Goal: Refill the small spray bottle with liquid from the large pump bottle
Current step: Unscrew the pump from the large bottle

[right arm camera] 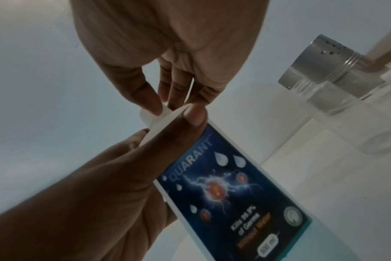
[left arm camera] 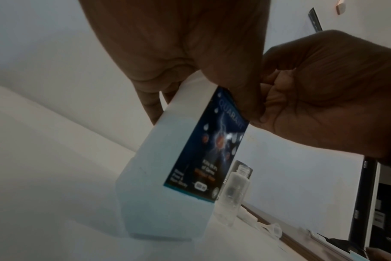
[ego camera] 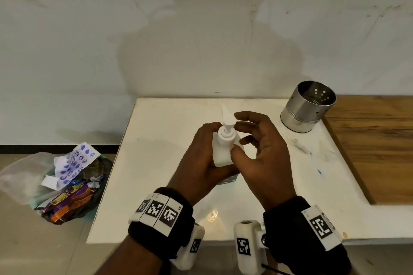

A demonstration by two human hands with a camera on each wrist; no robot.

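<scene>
Gripping the pump bottle [ego camera: 221, 152], the left hand [ego camera: 201, 161] steadies it; right hand [ego camera: 261, 154] seemingly pinches its collar.

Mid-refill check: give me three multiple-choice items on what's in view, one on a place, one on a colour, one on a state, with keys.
1. Where does the metal canister stand?
A. on the table's far right
B. on the floor
C. in the left hand

2. What colour is the pump bottle label's background?
A. red
B. dark blue
C. yellow

3. The small spray bottle is:
A. capped
B. lying flat
C. upright, neck open

Key: 1 A, it sits by the wooden top; 2 B, both wrist views show it; 3 C, bare threads show in the left wrist view.
</scene>
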